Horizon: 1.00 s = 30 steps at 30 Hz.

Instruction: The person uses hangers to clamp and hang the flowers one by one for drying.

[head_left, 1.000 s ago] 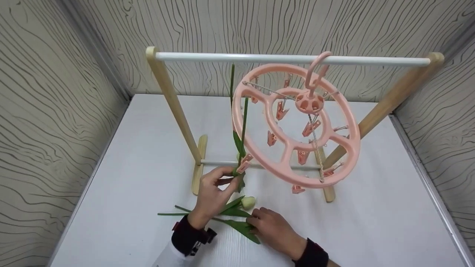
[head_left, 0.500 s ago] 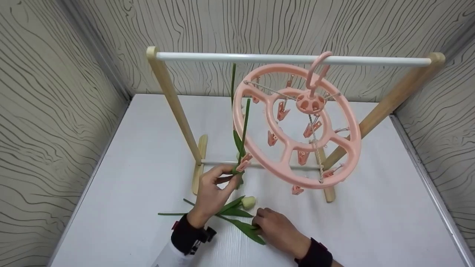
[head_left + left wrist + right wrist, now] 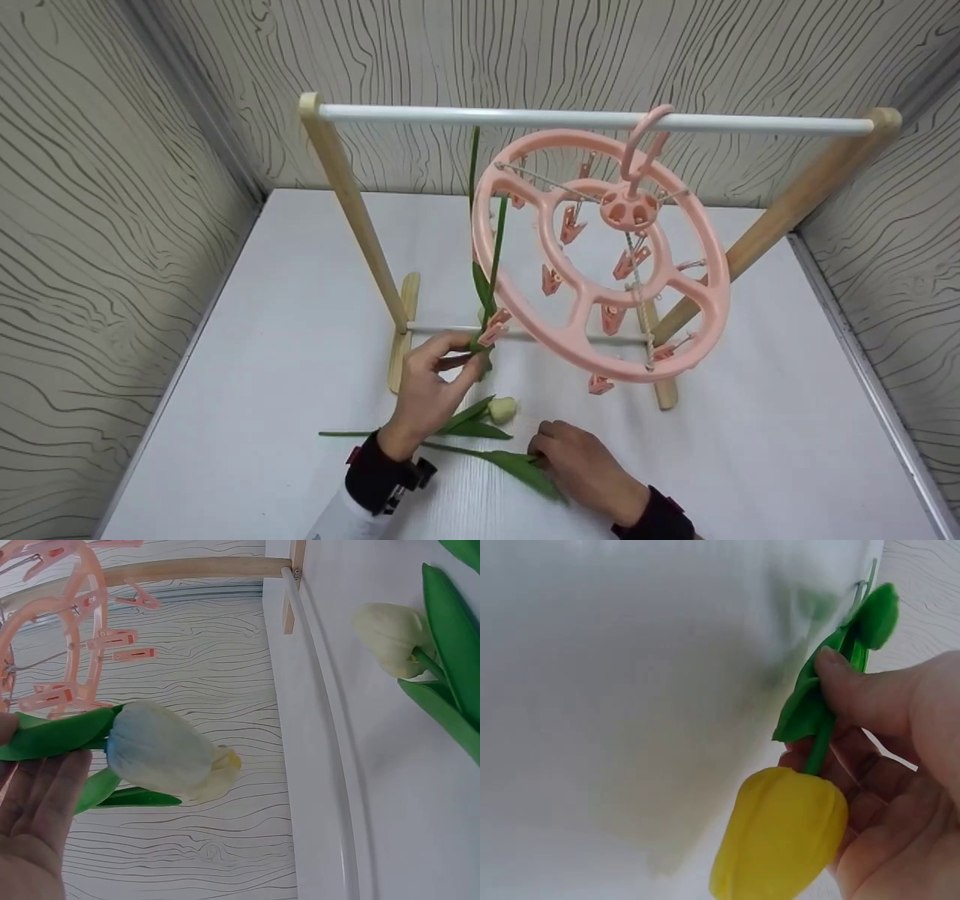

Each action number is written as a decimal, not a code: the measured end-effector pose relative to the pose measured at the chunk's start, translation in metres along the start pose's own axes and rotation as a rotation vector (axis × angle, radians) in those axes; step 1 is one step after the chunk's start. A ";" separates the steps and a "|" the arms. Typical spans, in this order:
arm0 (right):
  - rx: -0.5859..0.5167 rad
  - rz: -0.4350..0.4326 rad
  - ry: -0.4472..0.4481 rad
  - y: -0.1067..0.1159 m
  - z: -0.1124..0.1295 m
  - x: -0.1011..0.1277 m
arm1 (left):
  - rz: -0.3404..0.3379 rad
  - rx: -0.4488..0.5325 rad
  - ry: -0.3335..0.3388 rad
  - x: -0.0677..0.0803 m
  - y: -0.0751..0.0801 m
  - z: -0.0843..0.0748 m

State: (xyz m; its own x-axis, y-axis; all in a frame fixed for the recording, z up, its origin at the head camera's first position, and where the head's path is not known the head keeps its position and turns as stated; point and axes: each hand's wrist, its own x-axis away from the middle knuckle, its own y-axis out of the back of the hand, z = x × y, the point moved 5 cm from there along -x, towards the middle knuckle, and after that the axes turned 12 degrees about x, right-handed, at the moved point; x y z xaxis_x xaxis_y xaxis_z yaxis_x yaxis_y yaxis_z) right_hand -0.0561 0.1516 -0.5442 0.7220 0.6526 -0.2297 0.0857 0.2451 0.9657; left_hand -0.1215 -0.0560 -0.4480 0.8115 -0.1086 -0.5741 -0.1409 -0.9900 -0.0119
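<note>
In the head view my left hand [image 3: 431,394] pinches a white tulip [image 3: 161,750] by its stem and leaves, stem up and bloom down. A pink clip [image 3: 493,328] of the round hanger [image 3: 580,311] overlaps the stem just above my fingertips; whether it bites the stem I cannot tell. Behind it another green stem [image 3: 474,165] stands upright at the hanger's left rim. Low over the table, my right hand [image 3: 581,465] grips a yellow tulip [image 3: 780,832] between thumb and fingers. Its bloom is hidden in the head view. A pale tulip [image 3: 502,409] lies between my hands.
The hanger hooks over a white rail [image 3: 465,115] of a wooden stand, whose left post [image 3: 352,214] and right post [image 3: 802,195] slope down to feet on the white table [image 3: 247,360]. Several more clips dangle from the hanger. Patterned walls [image 3: 480,45] enclose the table.
My right hand has slid a little to the right, drawing the yellow tulip along the table, its stem passing under my left wrist. The left hand has hardly moved.
</note>
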 end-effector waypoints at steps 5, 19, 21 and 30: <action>-0.059 0.082 -0.081 0.006 -0.010 0.007 | 0.005 -0.002 0.012 0.000 -0.001 -0.001; -0.068 0.199 -0.224 0.028 -0.035 0.028 | 0.044 0.006 0.054 0.000 -0.003 -0.002; -0.069 0.205 -0.231 0.029 -0.036 0.030 | 0.053 0.008 0.051 0.000 -0.004 -0.003; -0.114 0.213 -0.247 0.033 -0.038 0.032 | 0.084 0.015 0.047 0.001 -0.004 -0.005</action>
State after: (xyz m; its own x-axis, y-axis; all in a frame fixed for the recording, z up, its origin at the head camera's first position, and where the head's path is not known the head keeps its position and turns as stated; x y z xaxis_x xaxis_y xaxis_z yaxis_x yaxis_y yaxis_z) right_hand -0.0559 0.2080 -0.5240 0.8613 0.5075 0.0254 -0.1521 0.2098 0.9659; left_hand -0.1173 -0.0529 -0.4442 0.8220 -0.1959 -0.5347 -0.2177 -0.9757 0.0227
